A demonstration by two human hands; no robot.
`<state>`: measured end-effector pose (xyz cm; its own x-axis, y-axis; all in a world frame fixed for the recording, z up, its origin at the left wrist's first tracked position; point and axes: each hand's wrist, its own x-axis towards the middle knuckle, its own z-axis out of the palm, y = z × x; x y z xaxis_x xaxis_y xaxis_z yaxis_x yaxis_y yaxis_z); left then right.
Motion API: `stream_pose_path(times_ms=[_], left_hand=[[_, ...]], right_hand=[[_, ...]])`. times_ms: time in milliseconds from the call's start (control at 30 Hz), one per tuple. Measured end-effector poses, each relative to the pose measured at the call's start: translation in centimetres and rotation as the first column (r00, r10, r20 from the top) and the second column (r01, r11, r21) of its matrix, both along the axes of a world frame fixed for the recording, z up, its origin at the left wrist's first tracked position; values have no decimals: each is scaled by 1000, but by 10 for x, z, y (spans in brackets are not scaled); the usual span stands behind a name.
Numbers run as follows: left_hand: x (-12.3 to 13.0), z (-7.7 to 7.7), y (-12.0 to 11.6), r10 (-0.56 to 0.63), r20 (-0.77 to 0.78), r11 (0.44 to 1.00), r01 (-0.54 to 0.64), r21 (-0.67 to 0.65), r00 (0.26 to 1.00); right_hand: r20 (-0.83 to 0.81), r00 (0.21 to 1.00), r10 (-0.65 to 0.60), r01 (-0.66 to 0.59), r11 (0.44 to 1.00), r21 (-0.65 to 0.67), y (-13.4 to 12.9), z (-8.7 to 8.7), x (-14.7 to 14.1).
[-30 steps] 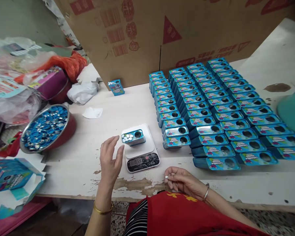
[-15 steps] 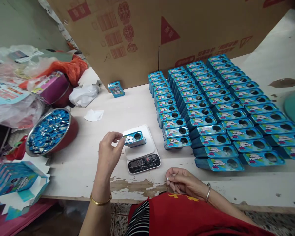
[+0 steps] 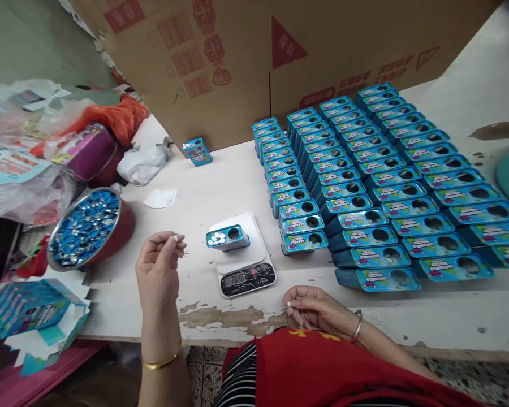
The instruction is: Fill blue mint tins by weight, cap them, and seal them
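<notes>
A blue tin (image 3: 227, 238) with white candies on its top stands on the white scale (image 3: 245, 252), whose display is lit. My left hand (image 3: 160, 264), raised to the left of the scale, pinches a small white candy (image 3: 176, 238) between thumb and fingertips and does not touch the tin. Right of the scale, near the table's front edge, my right hand (image 3: 316, 308) rests with thumb and forefinger closed on another small white piece (image 3: 289, 304).
Rows of blue tins (image 3: 358, 186) cover the right side. Behind stands a large cardboard box (image 3: 237, 68). At left are a bowl of blue caps (image 3: 87, 226), plastic bags (image 3: 142, 163), an open carton (image 3: 38, 316) and a paper scrap (image 3: 160, 198). One tin (image 3: 197, 152) stands by the box.
My left hand has let go of the tin on the scale and moved left, a white candy in its fingertips. The scale's reading has changed. My right hand has barely moved.
</notes>
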<state>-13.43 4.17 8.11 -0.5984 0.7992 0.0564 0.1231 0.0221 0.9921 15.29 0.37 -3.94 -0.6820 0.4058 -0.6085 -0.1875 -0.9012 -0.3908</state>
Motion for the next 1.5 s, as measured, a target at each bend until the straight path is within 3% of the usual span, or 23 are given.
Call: stream_pose_path(times_ms=[100, 233, 433, 700, 867, 1033, 1200, 1400, 1500], left_hand=[[-6, -5, -13, 38, 32, 998, -37, -47, 999], [-6, -9, -31, -113, -238, 979, 67, -191, 965], [2, -9, -44, -370, -476, 915, 223, -336, 798], [14, -10, -48, -510, -661, 860, 298, -415, 551], [27, -11, -47, -525, -736, 850, 214, -482, 427], [45, -8, -36, -535, -725, 837, 157, -524, 433], [65, -5, -23, -578, -670, 807, 206, -553, 465], [59, -4, -21, -546, -692, 832, 206, -515, 473], [64, -3, -26, -551, -709, 834, 320, -450, 440]], right_hand=[[-32, 999, -15, 15, 1000, 17, 0, -1, -1], [-56, 998, -37, 40, 998, 53, -1, -2, -2], [-18, 1000, -6, 7, 997, 82, -2, 0, -1], [-24, 1000, -12, 14, 996, 88, -5, -2, -1], [-23, 1000, -3, 5, 995, 100, -4, -3, -1], [-33, 999, 5, -2, 995, 98, -3, -1, -1], [-63, 998, -3, 10, 994, 107, -3, -4, -1], [-88, 996, 3, 6, 994, 105, -3, -7, 0], [-101, 995, -24, 34, 994, 99, -1, -6, -2]])
